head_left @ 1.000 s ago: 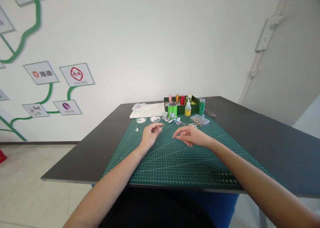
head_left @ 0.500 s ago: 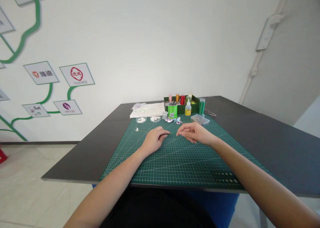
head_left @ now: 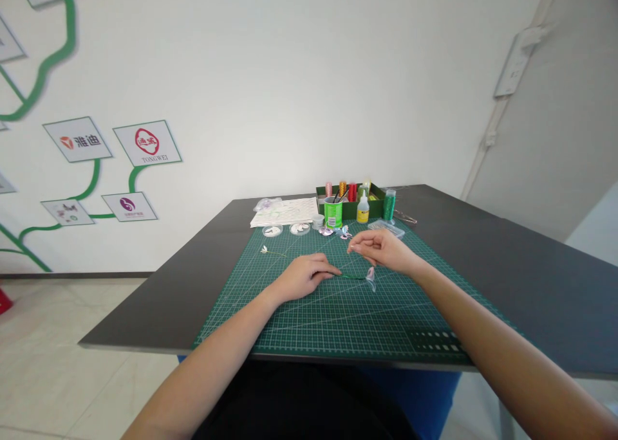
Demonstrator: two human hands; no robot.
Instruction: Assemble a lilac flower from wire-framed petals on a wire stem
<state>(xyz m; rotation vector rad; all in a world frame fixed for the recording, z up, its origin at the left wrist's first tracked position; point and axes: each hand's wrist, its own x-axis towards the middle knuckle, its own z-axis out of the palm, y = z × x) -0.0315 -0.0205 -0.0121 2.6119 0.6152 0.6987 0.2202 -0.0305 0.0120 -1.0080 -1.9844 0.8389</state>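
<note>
My left hand [head_left: 309,275] rests low over the green cutting mat [head_left: 309,327], its thumb and fingers pinched on the end of a thin green flower stem [head_left: 355,276]. At the stem's right end is a pale pinkish, translucent flower [head_left: 370,278], near the mat. My right hand [head_left: 379,248] hovers above and behind that flower, apart from it, with its fingers curled into a pinch. Whatever it may hold is too small to make out. A second, white flower [head_left: 264,250] on a thin stem lies on the mat to the left.
Behind my hands stand a green can [head_left: 333,213] with dark-handled tools, a yellow-labelled glue bottle [head_left: 363,210] and a tube of green glitter [head_left: 389,206]. A green box [head_left: 379,210] holds thread spools. Two shallow dishes [head_left: 272,231] sit near white sheets [head_left: 290,212].
My left hand has shifted slightly right and nearer to me. My right hand has come up and to the right, away from the stem. The pale flower now shows between them.
</note>
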